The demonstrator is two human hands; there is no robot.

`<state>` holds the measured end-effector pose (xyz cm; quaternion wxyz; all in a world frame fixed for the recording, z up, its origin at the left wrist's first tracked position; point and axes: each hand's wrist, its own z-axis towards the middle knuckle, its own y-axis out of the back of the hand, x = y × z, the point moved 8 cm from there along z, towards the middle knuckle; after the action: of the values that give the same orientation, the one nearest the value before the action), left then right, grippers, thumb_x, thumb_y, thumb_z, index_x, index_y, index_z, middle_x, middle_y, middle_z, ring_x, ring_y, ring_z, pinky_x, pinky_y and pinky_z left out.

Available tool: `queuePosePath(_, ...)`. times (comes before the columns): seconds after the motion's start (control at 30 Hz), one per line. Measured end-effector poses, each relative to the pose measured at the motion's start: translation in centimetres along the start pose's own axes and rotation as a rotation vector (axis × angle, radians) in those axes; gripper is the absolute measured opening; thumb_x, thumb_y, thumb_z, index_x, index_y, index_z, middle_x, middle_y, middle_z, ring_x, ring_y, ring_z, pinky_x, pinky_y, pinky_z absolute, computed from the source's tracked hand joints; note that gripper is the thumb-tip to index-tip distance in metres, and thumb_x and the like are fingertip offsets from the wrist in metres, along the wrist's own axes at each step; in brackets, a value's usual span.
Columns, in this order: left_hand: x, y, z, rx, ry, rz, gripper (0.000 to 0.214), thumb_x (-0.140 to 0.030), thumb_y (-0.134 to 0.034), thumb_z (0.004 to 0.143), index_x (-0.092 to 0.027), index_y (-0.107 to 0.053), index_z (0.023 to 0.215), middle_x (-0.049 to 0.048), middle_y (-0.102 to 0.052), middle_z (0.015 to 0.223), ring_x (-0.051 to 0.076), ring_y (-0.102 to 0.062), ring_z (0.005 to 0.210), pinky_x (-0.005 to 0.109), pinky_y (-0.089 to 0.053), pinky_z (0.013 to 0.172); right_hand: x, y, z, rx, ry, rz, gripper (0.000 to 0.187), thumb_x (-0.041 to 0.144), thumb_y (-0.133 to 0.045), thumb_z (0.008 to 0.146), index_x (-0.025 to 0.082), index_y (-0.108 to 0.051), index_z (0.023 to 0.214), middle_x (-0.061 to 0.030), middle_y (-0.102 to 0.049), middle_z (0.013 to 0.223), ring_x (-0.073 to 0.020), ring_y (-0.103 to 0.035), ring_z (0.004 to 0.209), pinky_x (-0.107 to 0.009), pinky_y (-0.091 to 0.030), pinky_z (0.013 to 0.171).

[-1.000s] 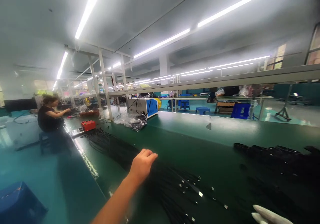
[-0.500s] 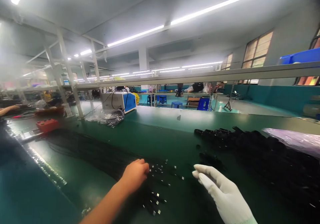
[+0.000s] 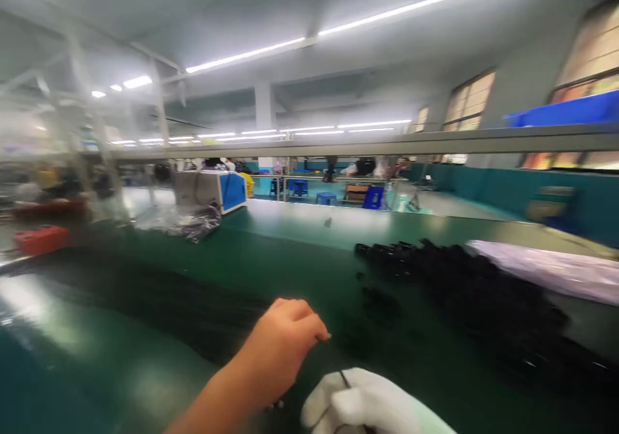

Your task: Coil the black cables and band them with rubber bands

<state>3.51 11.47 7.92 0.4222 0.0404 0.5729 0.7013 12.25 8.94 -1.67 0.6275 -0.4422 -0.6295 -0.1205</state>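
Note:
My bare left hand (image 3: pixel 283 340) is closed in a pinch above the green table. What it pinches, if anything, is hidden by the fingers. Just below and to its right, my white-gloved right hand (image 3: pixel 370 405) is curled round a thin black cable (image 3: pixel 345 380), which runs up out between thumb and fingers. To the left, a long bundle of black cables (image 3: pixel 169 298) stretches across the tabletop, blurred. Its near ends are mostly covered by my hands and arm.
A large heap of black coiled cables (image 3: pixel 464 292) fills the right side, beside pinkish plastic wrap (image 3: pixel 546 269). At the back left stand a grey and blue machine (image 3: pixel 207 192), crumpled clear plastic (image 3: pixel 200 220) and a red box (image 3: pixel 42 240). A shelf beam (image 3: pixel 338 147) crosses above the table.
My left hand has moved right, off the white-tipped cable ends. My right hand has come down and left and closed round a black cable. The view has turned rightward.

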Motion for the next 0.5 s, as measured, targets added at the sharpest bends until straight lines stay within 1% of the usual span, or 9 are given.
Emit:
queuePosePath(0.03, -0.4, -0.5, 0.3, 0.026, 0.015, -0.04, 0.023, -0.008, -0.054, 0.082, -0.025, -0.067, 0.092, -0.0006, -0.064, 0.094, 0.017, -0.053, 0.09, 0.028, -0.038, 0.082, -1.0, -0.1, 0.4, 0.025, -0.022, 0.012, 0.037, 0.035, -0.061, 0.07, 0.002, -0.068, 0.084, -0.0152, -0.069, 0.075, -0.0175, -0.063, 0.067, -0.026, -0.046, 0.063)
queuePosePath(0.1, -0.8, -1.9, 0.7, 0.125, 0.023, -0.111, 0.016, -0.013, -0.06, 0.081, -0.026, -0.068, 0.086, -0.0024, -0.063, 0.089, 0.016, -0.052, 0.089, 0.029, -0.037, 0.083, -2.5, 0.0, 1.1, 0.102, 0.007, 0.17, 0.038, 0.032, -0.054, 0.069, -0.001, -0.068, 0.085, -0.016, -0.069, 0.074, -0.0184, -0.064, 0.067, -0.028, -0.046, 0.064)
queuePosePath(0.17, -1.0, -3.0, 0.9, 0.191, 0.012, -0.149, 0.016, -0.012, -0.062, 0.08, -0.026, -0.069, 0.078, -0.0035, -0.061, 0.084, 0.015, -0.052, 0.086, 0.028, -0.036, 0.084, -3.7, 0.2, 1.4, 0.171, -0.008, 0.265, 0.039, 0.03, -0.05, 0.072, 0.0, -0.067, 0.09, -0.0161, -0.07, 0.08, -0.0195, -0.065, 0.073, -0.03, -0.046, 0.07)
queuePosePath(0.23, -0.9, -3.5, 1.1, 0.2, 0.001, -0.196, 0.019, -0.008, -0.061, 0.08, -0.024, -0.069, 0.075, -0.0038, -0.06, 0.083, 0.013, -0.052, 0.086, 0.027, -0.035, 0.086, -4.3, 0.3, 1.4, 0.214, -0.023, 0.317, 0.04, 0.03, -0.05, 0.073, 0.001, -0.066, 0.095, -0.0164, -0.07, 0.086, -0.0208, -0.065, 0.079, -0.032, -0.045, 0.074)
queuePosePath(0.3, -0.9, -3.6, 1.3, 0.193, -0.023, -0.255, 0.019, -0.007, -0.06, 0.08, -0.024, -0.068, 0.076, -0.0042, -0.059, 0.085, 0.013, -0.052, 0.088, 0.026, -0.033, 0.088, -4.2, 0.4, 1.3, 0.223, -0.016, 0.321, 0.042, 0.028, -0.05, 0.071, 0.002, -0.065, 0.1, -0.0162, -0.07, 0.089, -0.0211, -0.065, 0.081, -0.032, -0.045, 0.075)
queuePosePath(0.4, -0.9, -3.6, 1.7, 0.171, -0.051, -0.288, 0.019, -0.007, -0.06, 0.081, -0.025, -0.067, 0.078, -0.004, -0.058, 0.085, 0.013, -0.051, 0.092, 0.026, -0.033, 0.09, -4.0, 0.6, 1.3, 0.195, -0.028, 0.224, 0.043, 0.019, -0.053, 0.063, 0.002, -0.067, 0.1, -0.0138, -0.07, 0.085, -0.0184, -0.064, 0.075, -0.027, -0.045, 0.068)
queuePosePath(0.47, -0.9, -4.0, 2.0, 0.161, -0.052, -0.292, 0.018, -0.009, -0.06, 0.081, -0.025, -0.068, 0.077, -0.0035, -0.058, 0.086, 0.013, -0.052, 0.092, 0.026, -0.034, 0.09, -3.7, 0.7, 1.2, 0.183, -0.003, 0.192, 0.041, 0.016, -0.055, 0.063, 0.0, -0.068, 0.097, -0.0129, -0.07, 0.083, -0.0165, -0.064, 0.071, -0.024, -0.044, 0.064)
queuePosePath(0.5, -0.7, -4.4, 2.0, 0.157, -0.053, -0.302, 0.018, -0.011, -0.059, 0.082, -0.026, -0.068, 0.079, -0.0032, -0.059, 0.087, 0.013, -0.053, 0.092, 0.025, -0.036, 0.089, -3.4, 0.7, 1.1, 0.187, 0.03, 0.205, 0.039, 0.018, -0.056, 0.065, -0.002, -0.069, 0.096, -0.0127, -0.07, 0.082, -0.0156, -0.064, 0.07, -0.023, -0.044, 0.062)
